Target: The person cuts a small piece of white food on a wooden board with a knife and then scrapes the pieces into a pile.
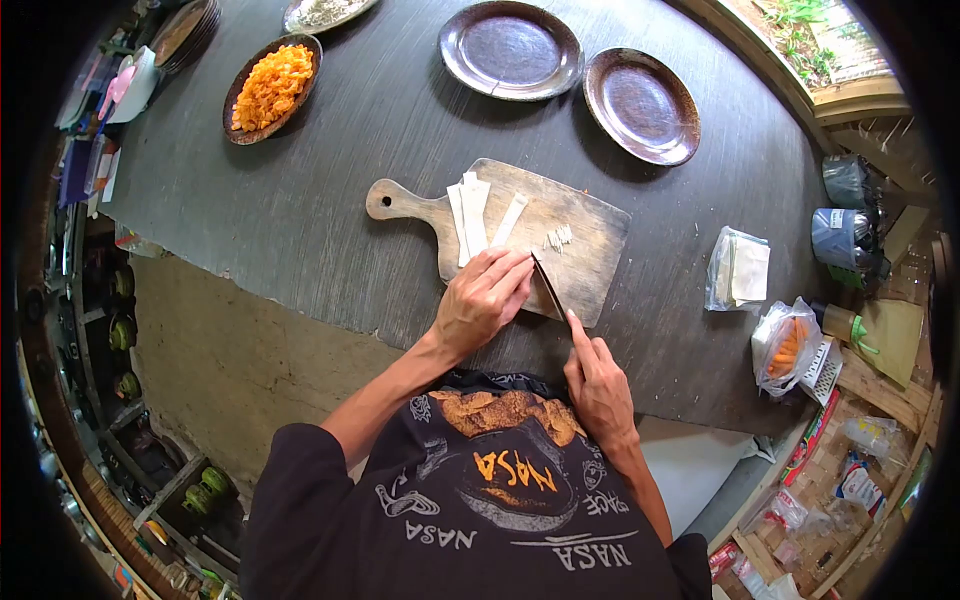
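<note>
A wooden cutting board (590,230) with a handle lies on the dark table. My left hand (487,292) is closed, its fingertips pressing a pale flat strip (510,218) onto the board; the held end is hidden under my fingers. Several wider pale strips (468,210) lie beside it, towards the board's handle. In my right hand (600,385) is a knife (547,283), its dark blade tilted across the board right by my left fingertips. A small pile of thin cut slivers (558,238) sits beyond the blade.
Two brown plates (510,50) (642,108) stand at the back of the table (350,200). An oval dish of shredded orange food (272,90) is at left. Packaged pale square sheets (740,268) and a bag of carrots (788,345) lie at right. Shelves flank both sides.
</note>
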`<action>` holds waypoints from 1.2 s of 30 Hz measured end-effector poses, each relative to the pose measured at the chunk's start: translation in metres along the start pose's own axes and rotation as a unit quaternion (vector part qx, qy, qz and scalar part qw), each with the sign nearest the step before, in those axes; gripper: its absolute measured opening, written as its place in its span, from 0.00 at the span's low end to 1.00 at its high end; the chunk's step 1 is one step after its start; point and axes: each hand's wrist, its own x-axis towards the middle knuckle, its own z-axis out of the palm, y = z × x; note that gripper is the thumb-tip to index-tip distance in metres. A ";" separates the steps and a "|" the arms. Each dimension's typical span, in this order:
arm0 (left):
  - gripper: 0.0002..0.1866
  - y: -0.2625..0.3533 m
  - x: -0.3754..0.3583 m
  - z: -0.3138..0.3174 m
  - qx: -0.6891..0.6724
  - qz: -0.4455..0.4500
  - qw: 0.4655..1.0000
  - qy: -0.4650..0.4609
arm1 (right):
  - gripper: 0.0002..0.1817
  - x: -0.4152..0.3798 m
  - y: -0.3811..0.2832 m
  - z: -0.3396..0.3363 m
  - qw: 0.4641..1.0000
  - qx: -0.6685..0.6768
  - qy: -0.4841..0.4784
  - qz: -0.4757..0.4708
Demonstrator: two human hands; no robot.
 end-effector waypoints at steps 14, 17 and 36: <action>0.16 0.002 -0.001 0.000 -0.004 -0.002 1.000 0.007 | 0.35 0.008 0.000 0.002 1.000 0.008 -0.002 -0.002; 0.16 0.001 -0.002 0.000 -0.005 -0.005 1.000 0.002 | 0.35 0.004 -0.001 0.000 1.000 0.001 -0.012 0.018; 0.17 0.000 0.001 -0.001 -0.014 -0.007 1.000 0.010 | 0.34 0.009 0.001 0.000 1.000 0.023 -0.008 -0.005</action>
